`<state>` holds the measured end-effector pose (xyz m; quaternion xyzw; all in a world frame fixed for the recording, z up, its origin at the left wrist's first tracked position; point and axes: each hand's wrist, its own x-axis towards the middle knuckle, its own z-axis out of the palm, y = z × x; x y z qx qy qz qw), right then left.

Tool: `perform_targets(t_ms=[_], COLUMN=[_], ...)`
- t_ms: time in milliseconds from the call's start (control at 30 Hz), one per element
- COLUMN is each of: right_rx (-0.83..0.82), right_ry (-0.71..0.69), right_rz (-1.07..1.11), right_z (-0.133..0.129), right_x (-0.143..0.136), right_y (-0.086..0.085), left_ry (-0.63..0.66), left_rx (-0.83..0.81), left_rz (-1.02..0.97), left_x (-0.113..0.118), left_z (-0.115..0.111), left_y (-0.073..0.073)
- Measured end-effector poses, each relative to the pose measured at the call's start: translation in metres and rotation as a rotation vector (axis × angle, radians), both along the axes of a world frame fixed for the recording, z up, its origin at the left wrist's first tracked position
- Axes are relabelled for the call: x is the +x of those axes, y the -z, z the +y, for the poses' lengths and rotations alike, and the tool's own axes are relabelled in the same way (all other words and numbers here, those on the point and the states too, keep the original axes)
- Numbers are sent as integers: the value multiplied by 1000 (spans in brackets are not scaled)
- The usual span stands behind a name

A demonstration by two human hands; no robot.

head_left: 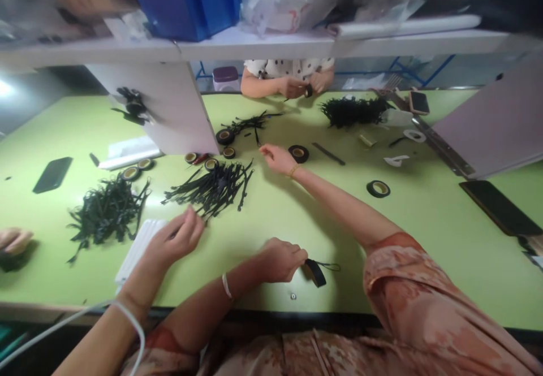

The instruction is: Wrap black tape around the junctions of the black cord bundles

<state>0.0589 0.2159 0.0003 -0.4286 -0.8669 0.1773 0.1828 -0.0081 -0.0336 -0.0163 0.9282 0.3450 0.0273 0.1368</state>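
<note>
My left hand (282, 260) is closed just above the front of the table. It grips a roll of black tape (316, 273), with a thin black cable loop (331, 266) sticking out beside it. My right hand (278, 158) stretches across the table, its fingers drawn together. Its fingertips meet the end of a black cable (257, 136) from the far bunch; whether they pinch it is too small to tell. Right of this hand lies another black tape roll (298, 154). A pile of short black cables (218, 186) spreads to its lower left.
A co-worker's hand (184, 233) reaches in from the left, by a white box (142, 246). Across the table another person's hands (297, 86) hold a black roll. Upright panels (169, 104) and an overhead shelf (271, 48) bound the space. A small metal piece (293, 296) lies near the front edge.
</note>
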Motion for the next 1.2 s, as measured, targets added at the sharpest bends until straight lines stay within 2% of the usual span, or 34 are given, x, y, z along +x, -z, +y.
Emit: perform_targets(t_ms=[67,267,400,500,667,900,1033,1200], right_rx=[81,138,163,162,135,104,110,28], right_ry=[39,24,5,-4,-21,-4,50,82], right_rz=[-158,-324,-443,-521,-596,-597,-501,-408], right_z=[29,101,137,154,159,137,137,136], right_x=[-14,-53,-67,-67,-50,-17,6,33], right_y=[1,8,15,17,9,0,-18,-41], left_ry=[21,31,21,19,-7,-53,-66,-89], left_rx=[12,-35,-73,-97,-109,-80,-100,-118], left_rz=[10,45,21,-3,4,1,30,54], left_x=[-1,-5,-7,-8,-8,-9,-9,-9], left_z=[2,9,13,14,14,13,14,16], left_y=[1,4,9,11,11,16,13,7])
